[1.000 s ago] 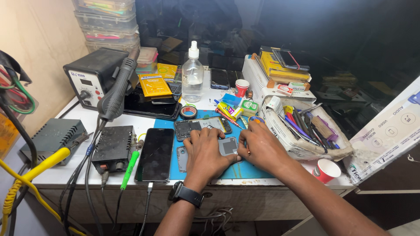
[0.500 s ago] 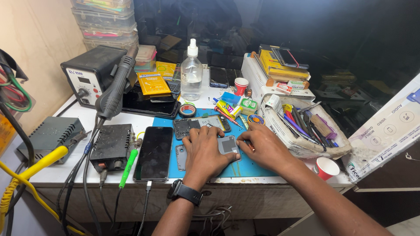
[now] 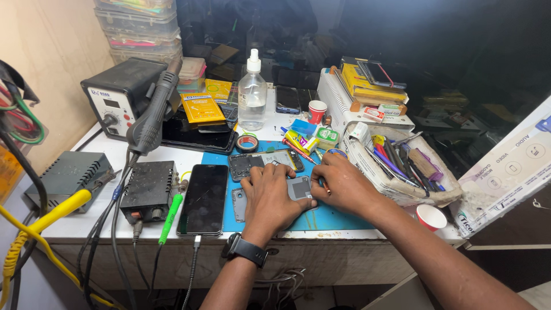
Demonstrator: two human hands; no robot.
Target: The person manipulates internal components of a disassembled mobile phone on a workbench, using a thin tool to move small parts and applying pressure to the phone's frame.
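Both hands are down on the blue mat (image 3: 338, 218) at the front of the counter (image 3: 103, 221). The left hand (image 3: 268, 198), black watch (image 3: 245, 251) on that wrist, lies flat with its fingers (image 3: 252, 177) spread, thumb pressing the small grey phone part (image 3: 299, 188). The right hand (image 3: 340, 182) touches the part's other side, fingers curled around a thin tool, tip hidden. Just left of the left fingers sits a dark phone (image 3: 203, 198) with a cable plugged in, then a green-handled tool (image 3: 171, 217). Just beyond the fingertips lies an opened phone (image 3: 264, 163). Right of the right fingers there's a tray of tools (image 3: 402, 166). Further back stand a clear spray bottle (image 3: 252, 92) and a hot-air station (image 3: 121, 96).
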